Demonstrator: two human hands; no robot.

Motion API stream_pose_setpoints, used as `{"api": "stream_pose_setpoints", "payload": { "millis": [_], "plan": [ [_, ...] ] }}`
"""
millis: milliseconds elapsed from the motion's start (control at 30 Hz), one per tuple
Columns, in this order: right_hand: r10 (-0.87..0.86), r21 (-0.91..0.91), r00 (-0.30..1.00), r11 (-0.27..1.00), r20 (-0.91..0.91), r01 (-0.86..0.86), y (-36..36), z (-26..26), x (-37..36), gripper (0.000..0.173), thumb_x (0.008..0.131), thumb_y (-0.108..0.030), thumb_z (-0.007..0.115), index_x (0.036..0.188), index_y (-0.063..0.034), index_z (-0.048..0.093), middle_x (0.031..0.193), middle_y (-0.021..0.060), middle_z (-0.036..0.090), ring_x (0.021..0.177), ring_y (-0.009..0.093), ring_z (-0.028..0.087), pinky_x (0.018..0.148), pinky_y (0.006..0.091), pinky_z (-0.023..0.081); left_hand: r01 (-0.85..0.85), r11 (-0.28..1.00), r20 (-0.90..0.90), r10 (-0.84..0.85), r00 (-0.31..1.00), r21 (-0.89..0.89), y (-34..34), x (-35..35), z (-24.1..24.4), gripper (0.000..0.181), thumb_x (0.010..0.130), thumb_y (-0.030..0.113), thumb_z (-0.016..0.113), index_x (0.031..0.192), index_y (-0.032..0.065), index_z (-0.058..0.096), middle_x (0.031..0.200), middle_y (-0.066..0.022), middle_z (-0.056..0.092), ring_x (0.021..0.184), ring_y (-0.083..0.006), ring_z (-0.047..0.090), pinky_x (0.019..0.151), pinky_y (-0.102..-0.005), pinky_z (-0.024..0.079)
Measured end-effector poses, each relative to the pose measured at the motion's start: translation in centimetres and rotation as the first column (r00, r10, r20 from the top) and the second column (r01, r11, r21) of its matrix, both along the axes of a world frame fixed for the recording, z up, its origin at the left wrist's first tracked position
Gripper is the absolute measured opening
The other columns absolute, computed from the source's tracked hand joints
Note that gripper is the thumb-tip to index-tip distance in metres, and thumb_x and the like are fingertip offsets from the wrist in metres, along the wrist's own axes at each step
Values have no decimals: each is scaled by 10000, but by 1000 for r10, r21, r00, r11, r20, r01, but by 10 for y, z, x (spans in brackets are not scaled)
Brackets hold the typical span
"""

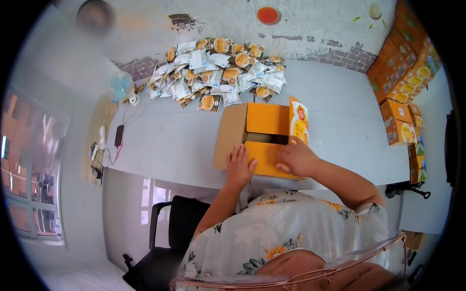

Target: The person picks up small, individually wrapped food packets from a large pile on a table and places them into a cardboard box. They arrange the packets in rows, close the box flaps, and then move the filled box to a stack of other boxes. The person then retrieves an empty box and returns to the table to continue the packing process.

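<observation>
A cardboard carton (230, 140) with orange faces sits on the table before me, its top not fully covered. The far orange flap (267, 119) and the near orange flap (267, 156) are folded inward, with a dark gap between them. The printed right flap (299, 122) stands up, while a plain brown flap lies outward on the left. My left hand (240, 165) lies flat at the carton's left edge, thumb against the near flap. My right hand (297, 158) rests on the near flap's right end, its fingertips touching the base of the printed flap.
A heap of printed sachets (218, 71) lies at the back of the grey table (349, 145). Orange cartons (398, 122) are stacked at the right. A phone (119, 135) with a cable and a small fan (121, 87) are on the left. A black chair (182, 225) stands beside me.
</observation>
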State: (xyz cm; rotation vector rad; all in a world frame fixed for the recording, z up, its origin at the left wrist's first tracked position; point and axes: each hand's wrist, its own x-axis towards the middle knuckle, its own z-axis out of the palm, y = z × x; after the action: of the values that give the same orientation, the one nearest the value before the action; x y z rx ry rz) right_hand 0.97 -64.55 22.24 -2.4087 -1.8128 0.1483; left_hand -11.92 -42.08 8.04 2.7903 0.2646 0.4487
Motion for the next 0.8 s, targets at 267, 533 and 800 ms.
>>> {"api": "stream_pose_setpoints", "payload": {
  "millis": [267,533,800],
  "plan": [
    [-594,-138,800,802,-85,581,-90,37,23,446,930,-353,564,1240,-32,573,1019,166,678,985,344,630,1006,472,441,27,994,48,-22,999,-103,2,-3,6,587,952,406,530,1338,-36,518,1428,-199,483,1383,-348,364,1139,-475,239],
    [-679,-434,683,718,-267,544,-82,-55,15,734,907,-552,537,1355,19,425,1137,208,656,1114,361,602,898,458,493,21,996,-17,-23,1000,-90,3,-2,6,586,945,424,538,1330,-19,534,1418,-167,502,1400,-352,332,1144,-507,221],
    [-498,-134,853,866,-156,481,-34,-56,46,468,933,-438,511,948,2,673,984,189,643,986,350,609,888,439,483,6,1000,-86,-7,996,-16,-1,-2,6,545,923,422,561,1274,6,593,1413,-143,512,1413,-339,311,1143,-541,206]
  ]
}}
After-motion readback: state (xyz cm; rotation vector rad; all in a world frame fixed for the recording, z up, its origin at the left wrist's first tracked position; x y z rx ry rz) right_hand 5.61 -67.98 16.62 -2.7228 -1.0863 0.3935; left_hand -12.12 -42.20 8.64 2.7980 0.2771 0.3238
